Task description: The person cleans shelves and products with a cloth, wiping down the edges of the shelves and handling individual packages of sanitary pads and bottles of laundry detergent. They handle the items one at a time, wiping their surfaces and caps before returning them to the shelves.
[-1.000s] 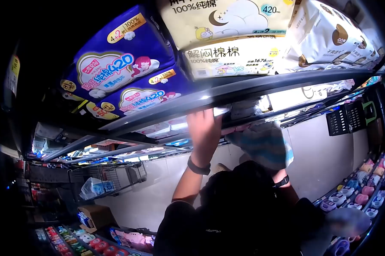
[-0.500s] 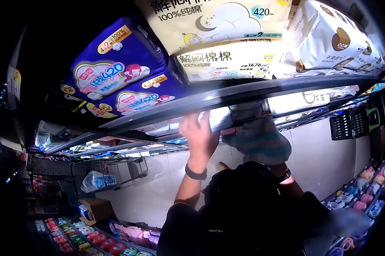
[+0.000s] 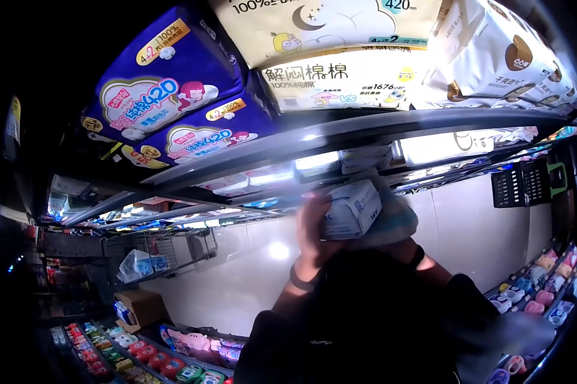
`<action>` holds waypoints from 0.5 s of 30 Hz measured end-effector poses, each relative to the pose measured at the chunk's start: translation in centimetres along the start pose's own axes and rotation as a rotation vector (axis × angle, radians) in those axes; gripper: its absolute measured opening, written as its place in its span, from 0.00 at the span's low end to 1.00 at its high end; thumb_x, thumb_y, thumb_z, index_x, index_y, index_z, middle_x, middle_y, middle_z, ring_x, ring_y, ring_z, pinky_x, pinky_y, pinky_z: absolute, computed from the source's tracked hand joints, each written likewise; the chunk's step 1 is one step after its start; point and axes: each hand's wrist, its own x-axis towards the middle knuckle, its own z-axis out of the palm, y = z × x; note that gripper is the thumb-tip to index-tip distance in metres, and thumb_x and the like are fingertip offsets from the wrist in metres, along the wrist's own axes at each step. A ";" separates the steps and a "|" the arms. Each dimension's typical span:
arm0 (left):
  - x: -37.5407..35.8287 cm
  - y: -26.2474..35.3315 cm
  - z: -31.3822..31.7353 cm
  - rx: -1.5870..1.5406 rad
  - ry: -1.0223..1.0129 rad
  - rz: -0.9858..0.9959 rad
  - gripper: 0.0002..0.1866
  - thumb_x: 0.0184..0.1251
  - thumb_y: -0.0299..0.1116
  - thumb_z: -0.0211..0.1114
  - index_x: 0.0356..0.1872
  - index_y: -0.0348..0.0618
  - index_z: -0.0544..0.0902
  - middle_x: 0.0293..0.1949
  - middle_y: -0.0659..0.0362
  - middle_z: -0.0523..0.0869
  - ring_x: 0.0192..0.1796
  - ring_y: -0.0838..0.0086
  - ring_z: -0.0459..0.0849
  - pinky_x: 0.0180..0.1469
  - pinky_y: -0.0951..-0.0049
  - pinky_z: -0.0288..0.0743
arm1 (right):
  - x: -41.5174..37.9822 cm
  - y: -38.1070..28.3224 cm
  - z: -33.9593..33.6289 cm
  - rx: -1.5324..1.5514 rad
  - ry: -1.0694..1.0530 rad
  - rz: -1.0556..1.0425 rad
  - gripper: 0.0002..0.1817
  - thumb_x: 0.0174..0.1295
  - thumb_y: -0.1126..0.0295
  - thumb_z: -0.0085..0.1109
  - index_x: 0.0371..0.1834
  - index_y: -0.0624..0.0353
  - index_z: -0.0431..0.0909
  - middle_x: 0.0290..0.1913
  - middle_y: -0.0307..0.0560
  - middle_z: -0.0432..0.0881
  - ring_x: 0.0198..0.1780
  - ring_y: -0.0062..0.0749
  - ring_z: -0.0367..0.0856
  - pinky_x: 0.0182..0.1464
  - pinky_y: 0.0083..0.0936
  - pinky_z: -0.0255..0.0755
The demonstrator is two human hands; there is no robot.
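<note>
My left hand (image 3: 311,224) is wrapped round the left end of a white box (image 3: 352,210) with blue print, held in front of my chest below the shelf edge. A grey-blue cloth (image 3: 397,217) lies against the box's right side and covers most of my right hand (image 3: 400,246), whose fingers are hidden. Above the metal shelf rail (image 3: 314,137) stand purple packs (image 3: 147,96), cream packs (image 3: 339,77) and white packs (image 3: 493,64).
A black basket (image 3: 522,184) with a green handle is at the right. At the left are a wire cart (image 3: 154,253) with a plastic bag (image 3: 138,265) and a cardboard box (image 3: 141,307). Shelves of colourful goods (image 3: 154,358) line the bottom corners.
My left hand has come down from the lower shelf with the white box in it. The cloth has shifted left and now rests beside the box.
</note>
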 end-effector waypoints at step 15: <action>-0.1 -0.4 -0.4 -0.051 -0.017 0.034 0.38 0.36 0.27 0.83 0.55 0.37 0.75 0.53 0.46 0.79 0.52 0.55 0.79 0.55 0.61 0.74 | 0.0 -5.5 -1.7 0.054 -0.119 0.103 0.30 0.64 0.58 0.61 0.67 0.56 0.66 0.70 0.50 0.65 0.69 0.36 0.68 0.68 0.31 0.65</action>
